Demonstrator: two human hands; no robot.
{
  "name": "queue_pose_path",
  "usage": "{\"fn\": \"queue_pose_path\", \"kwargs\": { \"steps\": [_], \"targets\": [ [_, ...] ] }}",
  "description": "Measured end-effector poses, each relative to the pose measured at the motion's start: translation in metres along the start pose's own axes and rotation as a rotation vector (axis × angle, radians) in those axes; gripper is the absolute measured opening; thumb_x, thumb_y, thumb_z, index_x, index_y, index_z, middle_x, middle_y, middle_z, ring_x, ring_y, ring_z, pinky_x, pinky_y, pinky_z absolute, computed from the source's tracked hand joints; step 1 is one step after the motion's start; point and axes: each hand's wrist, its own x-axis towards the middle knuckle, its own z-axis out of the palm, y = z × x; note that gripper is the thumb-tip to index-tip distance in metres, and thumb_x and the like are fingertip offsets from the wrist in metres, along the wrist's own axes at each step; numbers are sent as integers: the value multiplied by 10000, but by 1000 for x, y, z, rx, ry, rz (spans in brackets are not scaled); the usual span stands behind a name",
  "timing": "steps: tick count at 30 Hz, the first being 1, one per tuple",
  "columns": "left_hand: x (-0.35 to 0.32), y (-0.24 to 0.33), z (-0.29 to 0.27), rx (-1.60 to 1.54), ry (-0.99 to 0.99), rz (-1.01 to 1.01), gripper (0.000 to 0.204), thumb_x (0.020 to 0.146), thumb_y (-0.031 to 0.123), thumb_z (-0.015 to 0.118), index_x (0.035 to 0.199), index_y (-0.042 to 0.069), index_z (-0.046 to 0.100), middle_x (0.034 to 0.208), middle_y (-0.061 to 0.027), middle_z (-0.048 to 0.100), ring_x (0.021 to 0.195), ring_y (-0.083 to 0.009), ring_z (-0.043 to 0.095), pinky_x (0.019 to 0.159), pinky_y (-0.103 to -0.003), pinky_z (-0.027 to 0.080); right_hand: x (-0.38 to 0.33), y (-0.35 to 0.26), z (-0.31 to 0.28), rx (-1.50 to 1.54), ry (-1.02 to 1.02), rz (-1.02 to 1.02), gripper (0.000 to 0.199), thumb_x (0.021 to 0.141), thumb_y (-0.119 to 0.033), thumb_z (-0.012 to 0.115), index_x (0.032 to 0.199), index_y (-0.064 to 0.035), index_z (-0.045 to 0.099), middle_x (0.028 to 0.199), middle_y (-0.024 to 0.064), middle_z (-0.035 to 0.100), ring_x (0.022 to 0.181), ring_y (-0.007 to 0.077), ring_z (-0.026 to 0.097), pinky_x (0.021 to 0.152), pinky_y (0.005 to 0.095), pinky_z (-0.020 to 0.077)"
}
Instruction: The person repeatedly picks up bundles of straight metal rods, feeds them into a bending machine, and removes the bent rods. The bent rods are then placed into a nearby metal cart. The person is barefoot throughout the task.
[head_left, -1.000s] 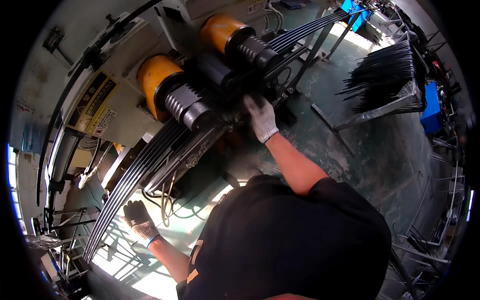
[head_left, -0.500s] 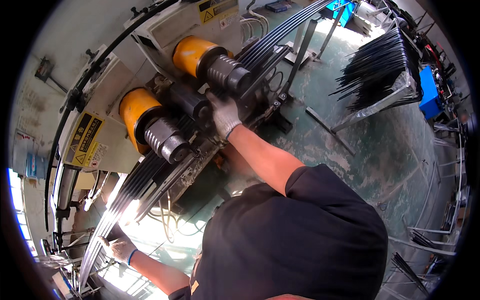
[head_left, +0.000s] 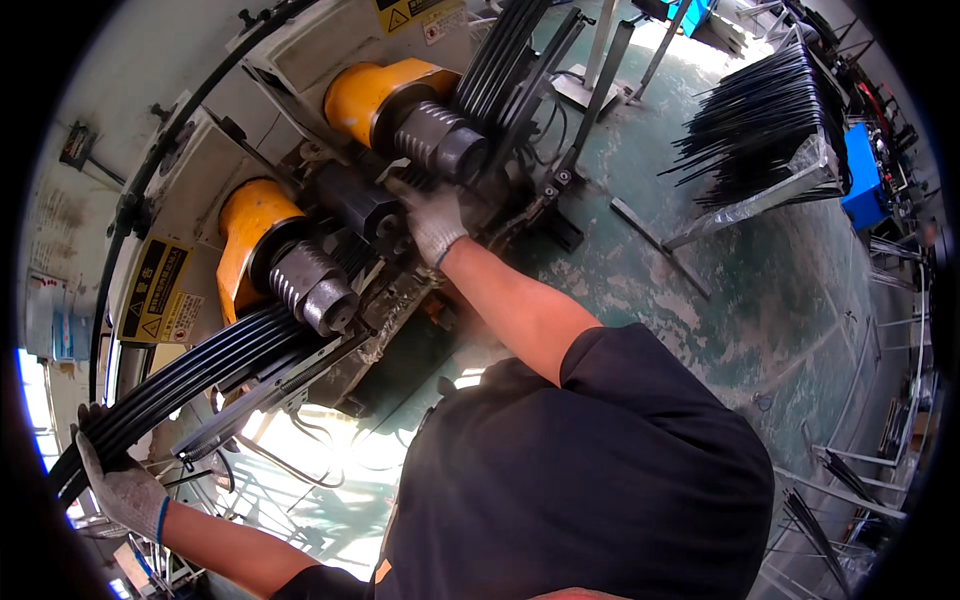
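Left hand (head_left: 125, 495): I have it curled round the black bars (head_left: 205, 378) | bars: jutting beyond the machine's (head_left: 320, 45) left edge | right hand (head_left: 432, 215): beside the dark middle cylinder (head_left: 352, 203), fingertips partly hidden, pinch or spread I can't tell

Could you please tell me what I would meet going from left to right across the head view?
Left gloved hand, lower orange cylinder, right gloved hand, stack of black rods, blue box.
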Motion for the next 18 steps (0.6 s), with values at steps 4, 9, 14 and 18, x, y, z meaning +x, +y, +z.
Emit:
{"fn": "queue_pose_path", "kwargs": {
  "steps": [4, 9, 14, 18],
  "targets": [
    [6, 17, 47, 162, -126, 181, 431, 1061, 159, 472, 1456, -12, 505, 1299, -195, 662, 1187, -275, 661, 1067, -380, 505, 8, 9, -5, -72, -32, -72, 527, 832, -204, 831, 1222, 77, 616, 1157, 144, 700, 989, 222, 662, 865, 370, 518],
    [26, 23, 75, 971, -411, 1179, 402, 1078, 124, 380, 1438, 31, 533, 1238, -175, 692, 1077, -264, 710, 952, -370, 599, 10, 15, -5, -33, -36, -157, 410, 861, -169, 798, 1176, 41, 642, 1083, 114, 705, 919, 185, 653, 810, 346, 526],
    [56, 23, 135, 1410, -269, 1571, 432, 1035, 40, 455, 1449, 127, 540, 1138, -129, 721, 816, -201, 711, 720, -323, 613, 11, 15, -5, -13, -74, -191, 401, 861, -147, 796, 1179, 35, 633, 1080, 106, 701, 938, 186, 656, 823, 344, 533],
    [15, 33, 187, 1452, -301, 1345, 346, 1002, 66, 563, 1343, 103, 610, 1064, -125, 718, 833, -174, 694, 714, -320, 559, 8, 11, -4, 8, -111, -172, 469, 851, -122, 794, 1237, 56, 596, 1157, 138, 684, 982, 217, 653, 879, 359, 520]
  ]
}}
